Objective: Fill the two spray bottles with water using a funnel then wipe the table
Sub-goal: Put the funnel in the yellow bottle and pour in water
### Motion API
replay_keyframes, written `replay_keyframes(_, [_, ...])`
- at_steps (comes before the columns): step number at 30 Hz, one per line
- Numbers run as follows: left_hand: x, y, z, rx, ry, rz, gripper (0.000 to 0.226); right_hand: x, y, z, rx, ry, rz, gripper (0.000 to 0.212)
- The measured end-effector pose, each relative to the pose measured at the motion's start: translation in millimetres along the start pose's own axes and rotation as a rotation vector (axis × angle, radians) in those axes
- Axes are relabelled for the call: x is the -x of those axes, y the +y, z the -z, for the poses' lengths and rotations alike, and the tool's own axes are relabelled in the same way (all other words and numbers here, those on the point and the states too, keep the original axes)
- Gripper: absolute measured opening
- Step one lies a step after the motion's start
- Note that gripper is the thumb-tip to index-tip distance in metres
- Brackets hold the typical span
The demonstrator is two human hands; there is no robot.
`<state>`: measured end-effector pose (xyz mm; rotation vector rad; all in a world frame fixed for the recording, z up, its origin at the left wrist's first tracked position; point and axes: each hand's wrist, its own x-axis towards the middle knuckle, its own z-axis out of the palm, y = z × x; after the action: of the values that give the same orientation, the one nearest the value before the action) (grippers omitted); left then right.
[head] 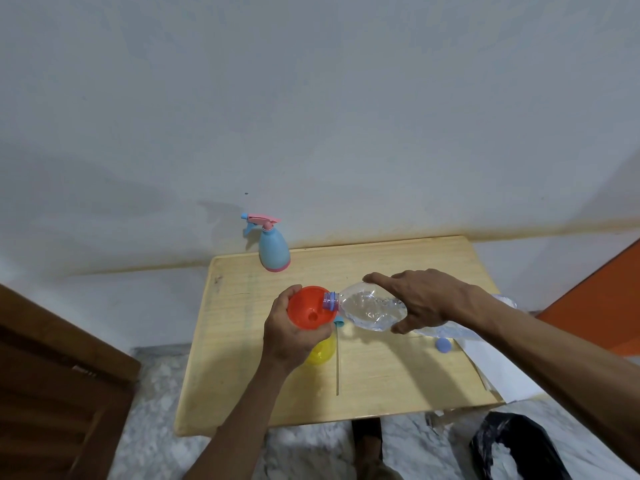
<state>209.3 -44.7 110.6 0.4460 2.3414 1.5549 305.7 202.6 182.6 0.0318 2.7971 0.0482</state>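
Here, in the head view, both forearms reach up from the bottom edge toward the middle of the frame. The left hand (294, 332) curls around the rim of the orange funnel (308, 308), thumb on its near side, holding it upright over the yellow spray bottle (320, 351), which shows only partly beneath the hand. The right hand (422, 299) grips the clear water bottle (367, 306) from above, forefinger stretched along its upper side and thumb underneath. The bottle is tipped to the left, nearly level, with its blue-ringed neck resting over the funnel's right rim; water sits in its body.

The blue spray bottle (273, 249), with pink trigger head on, stands upright near the far edge of the table (381, 386), well apart from both hands, in the upper middle of the frame. A small blue cap (443, 345) lies on the table below the right wrist. A light blue piece (339, 321) peeks out just right of the funnel; what it is cannot be told. White cloth or paper (498, 372) lies on the table's right edge under the right forearm. A black bag (516, 448) sits on the floor at lower right, and dark wooden furniture (52, 382) fills the lower left.
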Motion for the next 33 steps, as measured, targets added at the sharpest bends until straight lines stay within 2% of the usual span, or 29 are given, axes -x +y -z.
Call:
replay_keyframes(10, [-1.1, -0.1, -0.8, -0.036, -0.009, -0.031, 0.098, -1.5, 2.6, -0.3, 0.066, 0.013, 0.004, 0.098])
replay_keyframes(24, [-1.7, -0.1, -1.1, -0.018, -0.032, -0.019, 0.097, -2.5, 0.5, 6.9, 0.13, 0.025, -0.002, 0.093])
replay_keyframes(33, [-2.6, -0.2, -0.6, -0.003, -0.039, -0.001, 0.106, -1.7, -2.0, 11.8, 0.14, 0.015, -0.015, 0.091])
